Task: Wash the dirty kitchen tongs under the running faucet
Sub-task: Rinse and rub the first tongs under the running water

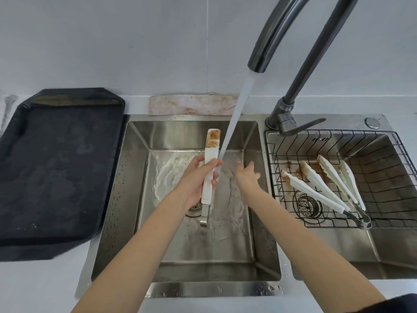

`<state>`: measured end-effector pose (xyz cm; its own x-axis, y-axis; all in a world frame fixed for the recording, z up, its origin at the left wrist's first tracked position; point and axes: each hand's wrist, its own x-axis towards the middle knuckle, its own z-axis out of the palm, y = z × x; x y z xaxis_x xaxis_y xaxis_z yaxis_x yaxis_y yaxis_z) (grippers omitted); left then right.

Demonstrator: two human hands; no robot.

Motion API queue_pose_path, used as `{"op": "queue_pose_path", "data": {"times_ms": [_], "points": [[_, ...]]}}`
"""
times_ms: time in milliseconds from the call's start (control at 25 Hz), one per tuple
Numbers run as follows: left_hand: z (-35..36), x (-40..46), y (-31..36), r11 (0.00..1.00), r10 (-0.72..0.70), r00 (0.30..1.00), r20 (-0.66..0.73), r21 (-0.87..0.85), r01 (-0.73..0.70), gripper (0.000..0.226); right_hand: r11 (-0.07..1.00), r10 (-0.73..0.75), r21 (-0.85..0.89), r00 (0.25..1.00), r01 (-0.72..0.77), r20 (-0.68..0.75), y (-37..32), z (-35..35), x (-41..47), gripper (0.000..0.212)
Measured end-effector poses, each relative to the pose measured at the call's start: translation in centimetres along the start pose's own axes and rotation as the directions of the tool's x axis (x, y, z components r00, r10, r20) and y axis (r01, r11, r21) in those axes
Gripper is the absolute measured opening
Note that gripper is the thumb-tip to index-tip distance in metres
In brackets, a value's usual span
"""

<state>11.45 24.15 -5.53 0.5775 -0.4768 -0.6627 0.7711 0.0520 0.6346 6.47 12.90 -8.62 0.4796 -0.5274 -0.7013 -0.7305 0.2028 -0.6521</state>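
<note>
My left hand grips white kitchen tongs around their middle, holding them over the left sink basin. Their brown-stained tip points away from me and the metal handle end hangs toward the drain. The water stream from the dark faucet spout falls just right of the tongs and strikes near my left fingers. My right hand hovers beside the stream, fingers apart, holding nothing.
A black wire rack in the right basin holds two more stained white tongs. A black tray lies on the counter at left. A stained cloth sits behind the sink. The faucet lever points right.
</note>
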Motion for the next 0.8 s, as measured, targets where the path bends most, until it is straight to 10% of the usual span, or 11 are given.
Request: {"op": "queue_pose_path", "data": {"times_ms": [120, 240, 560, 800], "points": [[0.1, 0.0, -0.4, 0.994, 0.034, 0.999, -0.021, 0.109, -0.032, 0.011, 0.957, -0.254, 0.156, 0.966, 0.243, 0.057, -0.1, 0.2, 0.0, 0.058], [0.4, 0.1, -1.2, 0.976, 0.037, 0.998, -0.040, 0.217, -0.027, 0.010, 0.943, -0.264, 0.272, 0.927, 0.190, 0.265, 0.0, 0.8, 0.1, 0.048], [0.5, -0.9, -2.4, 0.931, 0.020, 1.000, 0.004, 0.364, -0.020, 0.019, 0.903, 0.032, 0.425, 0.997, -0.061, 0.076, -2.8, 0.9, 1.1, 0.028], [-0.2, -0.8, -1.8, 0.913, 0.108, 0.994, -0.022, 0.397, -0.091, 0.028, 0.912, -0.198, 0.405, 0.940, 0.072, 0.278, -2.6, 0.9, -0.6, 0.016]]}}
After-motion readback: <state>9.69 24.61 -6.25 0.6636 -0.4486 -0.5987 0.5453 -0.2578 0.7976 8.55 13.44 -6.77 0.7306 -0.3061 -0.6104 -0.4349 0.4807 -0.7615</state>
